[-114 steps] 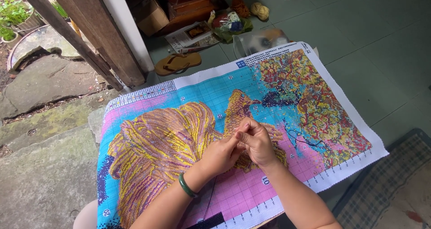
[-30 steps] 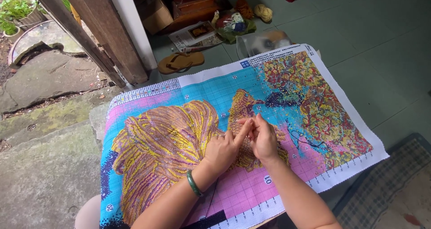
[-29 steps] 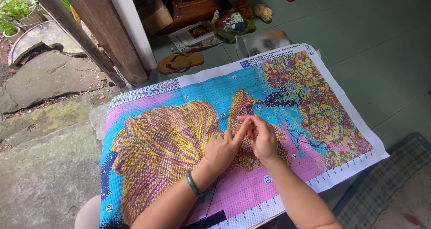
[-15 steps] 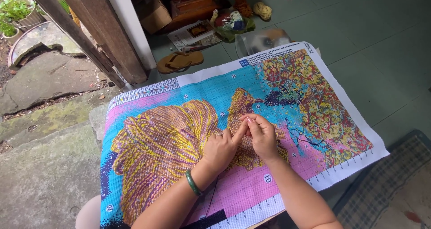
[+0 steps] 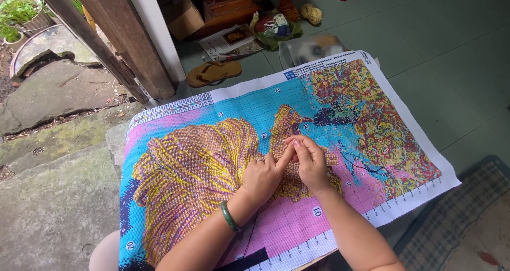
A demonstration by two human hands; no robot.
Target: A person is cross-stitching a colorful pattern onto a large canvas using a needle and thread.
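A large cross-stitch canvas (image 5: 223,106) lies across my lap, printed with a blue and pink grid and partly stitched in yellow, purple and mixed colours. Both my hands rest near its middle, on a yellow stitched patch. My left hand (image 5: 263,175), with a green bangle (image 5: 229,216) on the wrist, touches fingertips with my right hand (image 5: 311,162). The right fingers are pinched together as on a needle, which is too small to see. A dark thread (image 5: 249,234) runs down from under my left wrist.
A brown sandal (image 5: 212,72) lies on the green tiled floor beyond the canvas, beside papers (image 5: 229,39), a bag of yarn (image 5: 276,27) and yarn balls (image 5: 311,13). Slanted wooden posts (image 5: 119,42) stand at upper left, stone slabs (image 5: 48,90) left, a checked mat (image 5: 467,223) lower right.
My hands have stayed at the same spot on the canvas with only small finger movements. The view has shifted slightly.
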